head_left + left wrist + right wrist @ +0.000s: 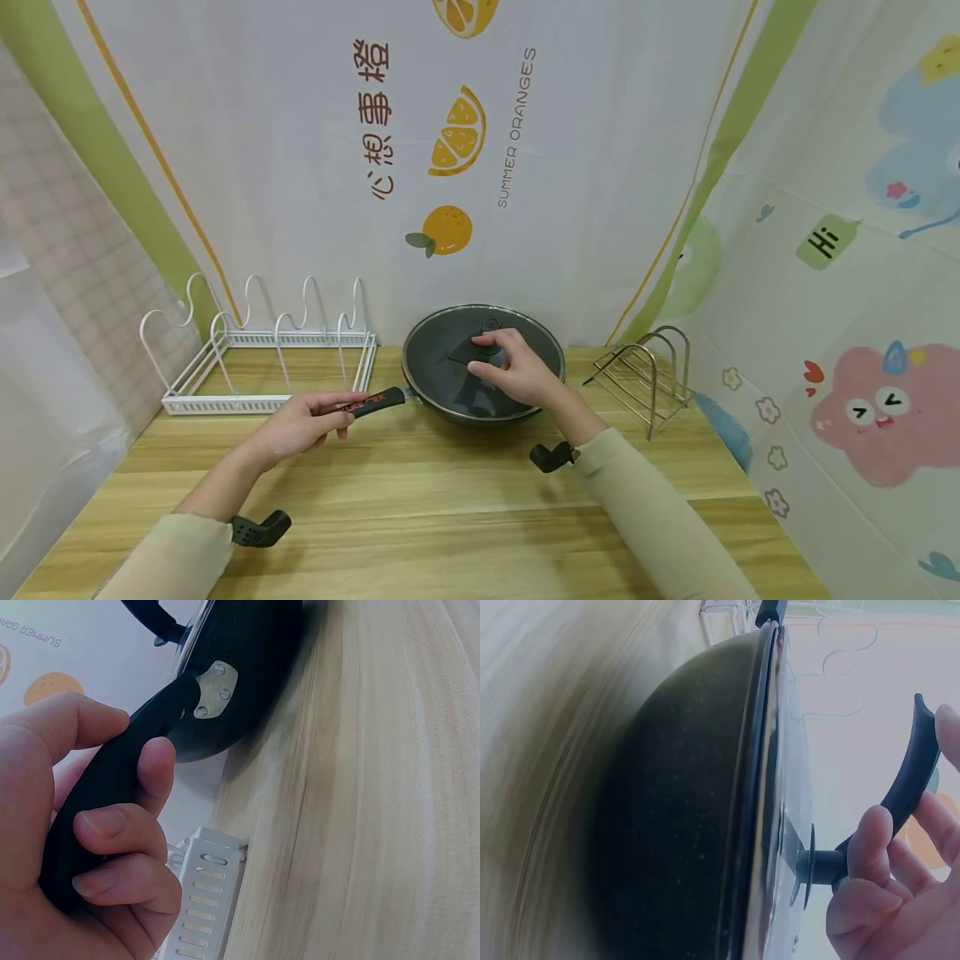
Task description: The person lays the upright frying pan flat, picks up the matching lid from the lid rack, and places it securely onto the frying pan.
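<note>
A dark wok (675,787) stands on the wooden table with a glass lid (442,337) over it. My left hand (303,427) grips the wok's black handle (384,401), which points left and toward me and has red markings on top. In the left wrist view, the fingers curl round the handle from below. My right hand (521,371) is over the lid. In the right wrist view, its thumb and fingers pinch the curved black lid handle (913,772), which rises from a short stem. The inside of the wok is hidden under the lid.
A white rack (225,406) with tall curved wire dividers stands at the back left. To the wok's right is a small metal wire rack (652,375). A printed curtain (600,167) hangs behind the wooden table (420,517). Each wrist bears a black camera mount (261,528).
</note>
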`<state>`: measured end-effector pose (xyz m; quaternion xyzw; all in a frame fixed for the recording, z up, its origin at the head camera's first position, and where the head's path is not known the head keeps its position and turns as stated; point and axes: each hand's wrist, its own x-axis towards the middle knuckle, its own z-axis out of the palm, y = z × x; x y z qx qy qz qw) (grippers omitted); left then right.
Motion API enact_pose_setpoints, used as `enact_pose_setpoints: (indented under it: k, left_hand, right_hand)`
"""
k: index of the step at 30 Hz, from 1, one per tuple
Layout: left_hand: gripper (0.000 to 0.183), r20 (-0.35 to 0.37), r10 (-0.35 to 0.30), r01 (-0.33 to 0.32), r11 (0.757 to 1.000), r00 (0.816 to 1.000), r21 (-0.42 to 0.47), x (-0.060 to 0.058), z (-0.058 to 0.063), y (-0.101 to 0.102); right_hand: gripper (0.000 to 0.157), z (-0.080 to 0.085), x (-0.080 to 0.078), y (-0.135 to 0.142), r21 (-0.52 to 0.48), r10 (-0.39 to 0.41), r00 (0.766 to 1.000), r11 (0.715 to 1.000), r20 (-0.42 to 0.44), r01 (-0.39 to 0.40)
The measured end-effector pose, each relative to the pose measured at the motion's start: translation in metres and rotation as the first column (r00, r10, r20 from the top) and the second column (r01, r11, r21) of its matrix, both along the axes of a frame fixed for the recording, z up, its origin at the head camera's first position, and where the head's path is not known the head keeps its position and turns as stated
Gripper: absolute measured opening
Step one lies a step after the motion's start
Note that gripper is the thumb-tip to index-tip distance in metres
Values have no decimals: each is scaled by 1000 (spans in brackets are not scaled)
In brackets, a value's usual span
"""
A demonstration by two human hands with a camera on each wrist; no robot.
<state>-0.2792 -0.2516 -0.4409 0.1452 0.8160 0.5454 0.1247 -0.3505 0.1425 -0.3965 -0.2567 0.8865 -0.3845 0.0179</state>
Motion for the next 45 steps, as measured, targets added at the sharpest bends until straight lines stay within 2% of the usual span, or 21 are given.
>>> enact_pose_setpoints:
  k: [12, 45]
  left_hand:
    - [51, 2, 6, -6, 1000, 1000, 2, 0, 0, 1]
    - [52, 16, 15, -15, 1000, 1000, -2, -2, -3, 0]
  right_hand:
    - [52, -1, 1, -2, -2, -26, 1000, 1000, 5, 26]
    - [55, -1, 6, -19, 50, -109, 991, 992, -77, 113]
